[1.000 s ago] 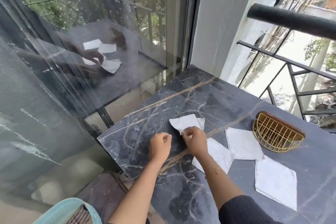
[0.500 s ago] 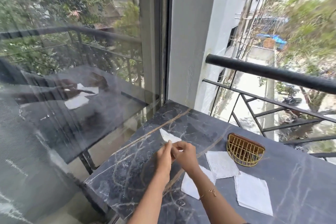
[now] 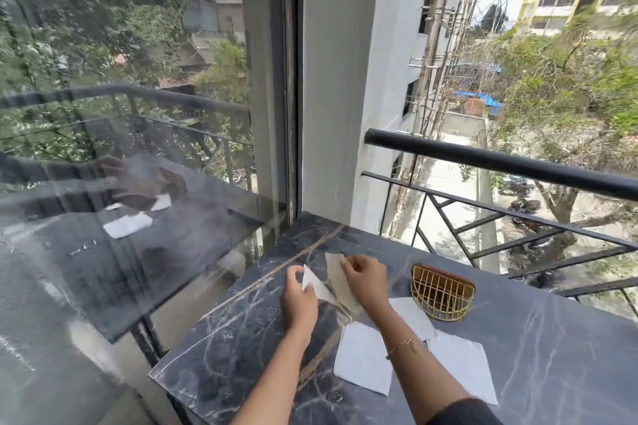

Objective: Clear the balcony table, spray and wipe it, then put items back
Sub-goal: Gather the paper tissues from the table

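Both hands are busy with one small white napkin over the far left part of the dark marble worktop. The left hand pinches one edge of it. The right hand pinches the other edge. The two hands are near each other but apart, and the napkin hangs between them, lifted a little and bent in the middle.

That napkin looks very light and very soft. It folds and flops where nothing holds it. It would tear if pulled hard, I think. A puff of wind out here on the balcony could carry it off over the railing, so it is best held at two edges or corners, just like this, or pressed flat with a palm.

Three more napkins lie flat on the worktop. One napkin is under the right arm. A second napkin is partly hidden behind that arm. A third napkin lies to the right. They are thin and sit tight on the stone, so a fingertip may need to slide under a corner to lift each one.

A gold wire holder stands just past them. It looks stiff and light, easy to grab by its rim.
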The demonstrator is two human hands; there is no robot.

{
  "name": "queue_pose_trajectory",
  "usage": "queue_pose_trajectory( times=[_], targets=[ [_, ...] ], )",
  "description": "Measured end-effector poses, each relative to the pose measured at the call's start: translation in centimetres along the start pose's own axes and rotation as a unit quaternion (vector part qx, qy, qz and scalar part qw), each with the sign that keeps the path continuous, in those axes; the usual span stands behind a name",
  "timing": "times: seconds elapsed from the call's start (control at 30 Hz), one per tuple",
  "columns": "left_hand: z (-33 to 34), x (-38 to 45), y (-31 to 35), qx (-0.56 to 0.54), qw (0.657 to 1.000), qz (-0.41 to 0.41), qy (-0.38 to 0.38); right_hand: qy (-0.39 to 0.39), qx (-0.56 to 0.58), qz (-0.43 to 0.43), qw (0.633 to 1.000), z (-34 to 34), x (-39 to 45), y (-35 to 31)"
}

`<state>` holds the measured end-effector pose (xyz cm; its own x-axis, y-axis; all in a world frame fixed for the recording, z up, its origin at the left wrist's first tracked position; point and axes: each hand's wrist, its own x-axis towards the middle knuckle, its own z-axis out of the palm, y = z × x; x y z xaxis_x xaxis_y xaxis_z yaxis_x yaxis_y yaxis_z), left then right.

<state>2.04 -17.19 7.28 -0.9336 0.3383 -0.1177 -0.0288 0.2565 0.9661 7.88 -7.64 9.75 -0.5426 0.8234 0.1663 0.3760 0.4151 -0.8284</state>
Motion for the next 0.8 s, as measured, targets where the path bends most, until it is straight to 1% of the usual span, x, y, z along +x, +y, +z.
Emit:
queue_pose_trajectory(
  times=[0.07,0.1,0.2,0.3,0.37,0.47,0.57,0.63,0.73,0.8],
  targets=[
    [0.2,0.4,0.4,0.023,1.0,0.008,-0.01,0.012,-0.029,-0.014,0.999,0.1,0.1,-0.6],
    [0.3,0.5,0.6,0.015,1.0,0.004,-0.018,0.007,-0.047,-0.028,0.998,0.2,0.1,-0.7],
    [0.5,0.5,1.7,-0.028,0.999,-0.015,-0.037,-0.039,-0.111,-0.095,0.989,0.3,-0.3,-1.4],
    [0.7,1.0,2.3,-0.077,0.995,-0.052,-0.025,-0.092,-0.165,-0.143,0.971,0.7,-0.5,-1.3],
    [0.8,1.4,2.3,-0.1,0.992,-0.073,-0.029,-0.116,-0.179,-0.161,0.963,1.0,-0.5,-1.0],
    [1.0,1.7,2.0,-0.103,0.99,-0.077,-0.054,-0.144,-0.173,-0.172,0.959,0.7,-0.4,-0.5],
    [1.2,1.8,1.5,-0.103,0.989,-0.096,-0.049,-0.164,-0.121,-0.148,0.968,0.5,-0.2,0.3],
    [1.5,2.0,1.1,-0.104,0.989,-0.1,-0.032,-0.15,-0.107,-0.111,0.977,0.3,0.0,1.3],
    [1.9,2.3,0.7,-0.107,0.989,-0.098,-0.021,-0.132,-0.124,-0.06,0.982,-0.4,0.2,3.6],
    [2.1,2.4,0.5,-0.096,0.991,-0.093,-0.022,-0.144,-0.147,-0.032,0.978,-0.9,0.1,5.5]
  ],
)
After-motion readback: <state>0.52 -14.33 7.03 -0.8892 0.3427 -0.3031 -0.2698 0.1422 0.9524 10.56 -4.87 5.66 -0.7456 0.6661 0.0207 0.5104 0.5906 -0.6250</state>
